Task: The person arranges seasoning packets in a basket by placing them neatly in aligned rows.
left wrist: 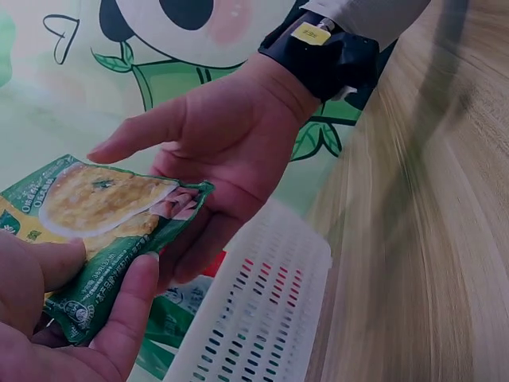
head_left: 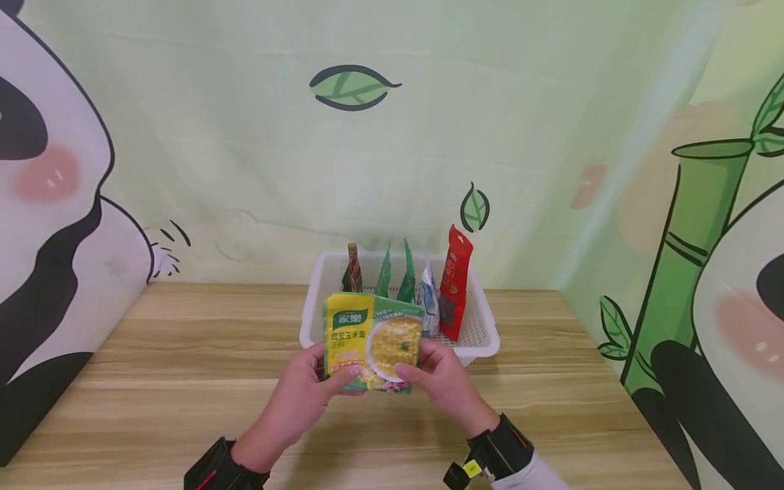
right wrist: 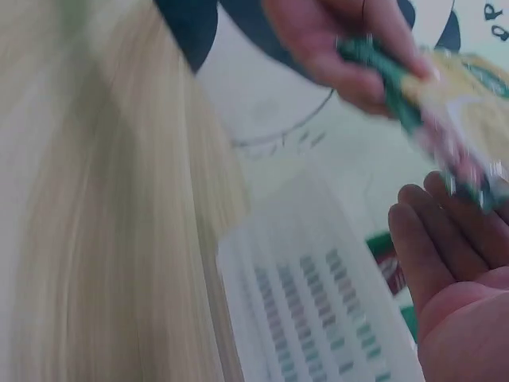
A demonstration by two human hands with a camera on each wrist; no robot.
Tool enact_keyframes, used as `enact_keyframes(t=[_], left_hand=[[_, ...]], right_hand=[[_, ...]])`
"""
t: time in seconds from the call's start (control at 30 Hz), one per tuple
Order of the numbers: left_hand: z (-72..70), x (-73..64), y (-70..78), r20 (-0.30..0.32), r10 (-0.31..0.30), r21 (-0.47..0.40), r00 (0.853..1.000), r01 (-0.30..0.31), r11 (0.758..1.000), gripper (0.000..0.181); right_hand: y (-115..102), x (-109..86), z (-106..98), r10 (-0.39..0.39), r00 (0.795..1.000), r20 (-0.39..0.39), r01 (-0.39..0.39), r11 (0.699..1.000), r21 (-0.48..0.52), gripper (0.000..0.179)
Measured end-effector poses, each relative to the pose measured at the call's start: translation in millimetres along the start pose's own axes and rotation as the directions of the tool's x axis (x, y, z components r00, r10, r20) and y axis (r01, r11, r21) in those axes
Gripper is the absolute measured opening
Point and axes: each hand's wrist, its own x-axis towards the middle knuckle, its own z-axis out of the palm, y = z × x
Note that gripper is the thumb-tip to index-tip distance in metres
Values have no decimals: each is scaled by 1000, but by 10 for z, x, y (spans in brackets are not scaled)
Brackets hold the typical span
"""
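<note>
A yellow and green soup packet [head_left: 375,344], printed with a bowl of corn soup, is held up in front of a white basket. My left hand [head_left: 306,384] grips its left lower edge, thumb on the printed front and fingers behind; the left wrist view shows those fingers [left wrist: 127,318] curled under the green edge. At the packet's right side is my right hand [head_left: 444,381], its thumb overlapping the front in the head view. The wrist views show the right hand's fingers [right wrist: 453,239] straight and spread loosely beneath the packet, with the thumb held apart from them.
The white perforated basket [head_left: 490,340] stands on the wooden table [head_left: 214,354] against the back cloth. Upright in it are a brown bottle-shaped item [head_left: 352,272], two green packets [head_left: 407,275], a white and blue packet [head_left: 430,299] and a tall red packet [head_left: 455,282].
</note>
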Motion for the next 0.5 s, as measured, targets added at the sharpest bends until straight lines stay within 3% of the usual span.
enact_keyframes(t=[0.17,0.4,0.5], left_hand=[[47,-1,6,1,14,-12,1000,-14,1000,40],[88,23,14,-6,22,-2,1000,-22,1000,37],[92,44,31,-30,37,61,999,-36,998,35]], right_hand=[[-81,-6,156,72,994,-81,-74,997,-22,39],[-141,-10,271,55,976,-210,-68,996,-55,34],[-141,-6,290,47,966,-255,-64,996,-56,31]])
